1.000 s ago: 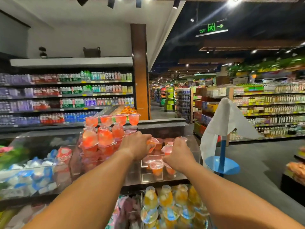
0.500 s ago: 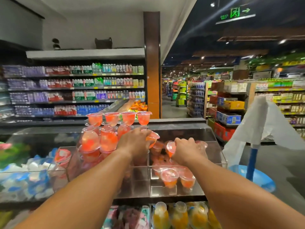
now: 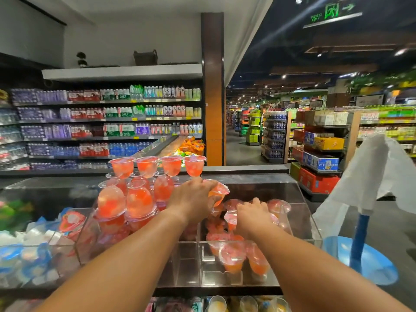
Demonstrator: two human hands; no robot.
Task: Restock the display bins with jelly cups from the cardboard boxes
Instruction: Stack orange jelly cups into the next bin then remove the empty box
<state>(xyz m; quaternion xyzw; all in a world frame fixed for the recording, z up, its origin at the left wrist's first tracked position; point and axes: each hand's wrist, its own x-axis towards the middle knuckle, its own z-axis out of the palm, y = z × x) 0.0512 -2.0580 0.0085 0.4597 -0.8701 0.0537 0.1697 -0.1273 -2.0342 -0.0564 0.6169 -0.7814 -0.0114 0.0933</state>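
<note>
Since half a second ago my view has tipped down a little and my right hand (image 3: 252,216) has dropped lower into the bin, while my left hand (image 3: 191,200) has barely shifted.

At far left of the frame, a clear bin (image 3: 38,248) holds blue-and-white packs, with one red-lidded cup (image 3: 72,220) on top. Left of centre stands the stack (image 3: 135,194) of red jelly cups, some upside down, topped by a row of four upright ones. My left hand, at centre, curls round an orange cup (image 3: 217,191) tilted on its side, just beside that stack. Right of it, my right hand reaches down into the right bin (image 3: 310,228), fingers curled on a red-lidded jelly (image 3: 231,220); more cups lie loose below it at the bin's front. At far right a white bag (image 3: 378,176) hangs on a blue stand (image 3: 360,239).

In the upper left, shelves (image 3: 108,119) carry bottled water packs; their labels are too small to read. A green exit sign (image 3: 332,12) with an arrow glows at upper right, its small lettering blurred.
</note>
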